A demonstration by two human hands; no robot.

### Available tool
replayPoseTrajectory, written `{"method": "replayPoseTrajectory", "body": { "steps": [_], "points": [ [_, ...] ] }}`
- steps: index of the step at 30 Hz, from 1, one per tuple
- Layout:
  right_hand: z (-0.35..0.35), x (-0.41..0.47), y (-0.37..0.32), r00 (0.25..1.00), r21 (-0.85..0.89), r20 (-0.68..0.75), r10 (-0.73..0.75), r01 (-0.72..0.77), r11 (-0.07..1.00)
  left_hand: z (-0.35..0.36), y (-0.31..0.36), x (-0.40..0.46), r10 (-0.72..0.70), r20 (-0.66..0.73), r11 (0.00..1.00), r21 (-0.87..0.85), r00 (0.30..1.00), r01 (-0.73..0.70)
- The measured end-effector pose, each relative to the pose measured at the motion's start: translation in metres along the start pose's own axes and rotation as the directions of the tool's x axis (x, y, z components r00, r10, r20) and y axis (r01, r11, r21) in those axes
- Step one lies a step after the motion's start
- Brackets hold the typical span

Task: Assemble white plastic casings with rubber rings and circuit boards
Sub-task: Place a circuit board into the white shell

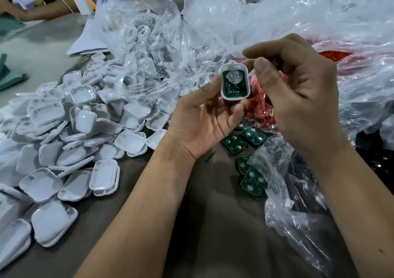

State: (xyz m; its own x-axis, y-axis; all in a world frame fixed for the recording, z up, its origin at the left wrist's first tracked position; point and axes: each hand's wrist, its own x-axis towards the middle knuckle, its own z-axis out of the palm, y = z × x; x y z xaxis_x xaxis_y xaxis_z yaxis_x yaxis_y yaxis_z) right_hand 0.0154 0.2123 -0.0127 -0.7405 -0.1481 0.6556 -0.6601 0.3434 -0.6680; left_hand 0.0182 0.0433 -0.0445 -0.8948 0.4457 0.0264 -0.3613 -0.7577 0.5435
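Casings (64,141) heap left, circuit boards (252,179) lie right, plastic bags (277,17) behind them.

A single head-worn, wide-angle view is provided. The scene is viewed from above, forward and downward, over both forearms onto the bench (213,224). The left hand (204,117) and right hand (298,94) are seen close, near frame centre.

Bare table (223,224) lies open near the person; a casing pile (70,141) blocks its left, plastic bags (298,203) and circuit boards (252,179) its right.
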Motion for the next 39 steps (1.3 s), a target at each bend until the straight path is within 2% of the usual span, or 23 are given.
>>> {"method": "replayPoseTrajectory", "body": {
  "steps": [9,13,21,34,39],
  "points": [
    [0.005,-0.002,0.0,0.993,-0.02,-0.094,-0.077,0.076,0.997,-0.003,-0.003,0.004,0.089,0.133,0.995,-0.059,0.987,-0.081],
    [0.006,-0.004,0.0,0.99,-0.01,-0.085,-0.114,0.114,0.993,-0.006,-0.003,0.006,0.117,0.143,0.992,-0.053,0.983,-0.111],
    [0.009,-0.006,0.001,0.985,-0.072,-0.037,-0.169,0.167,0.983,-0.009,-0.004,0.008,0.148,0.081,0.986,-0.084,0.986,-0.142],
    [0.011,-0.006,0.007,0.992,-0.095,-0.006,-0.123,0.122,0.988,-0.007,-0.006,0.01,0.178,-0.005,0.982,-0.067,0.984,-0.178],
    [0.012,-0.005,0.008,0.99,-0.036,-0.004,-0.139,0.138,0.99,-0.004,-0.004,0.007,0.178,-0.006,0.978,-0.105,0.984,-0.178]
  ]
}}
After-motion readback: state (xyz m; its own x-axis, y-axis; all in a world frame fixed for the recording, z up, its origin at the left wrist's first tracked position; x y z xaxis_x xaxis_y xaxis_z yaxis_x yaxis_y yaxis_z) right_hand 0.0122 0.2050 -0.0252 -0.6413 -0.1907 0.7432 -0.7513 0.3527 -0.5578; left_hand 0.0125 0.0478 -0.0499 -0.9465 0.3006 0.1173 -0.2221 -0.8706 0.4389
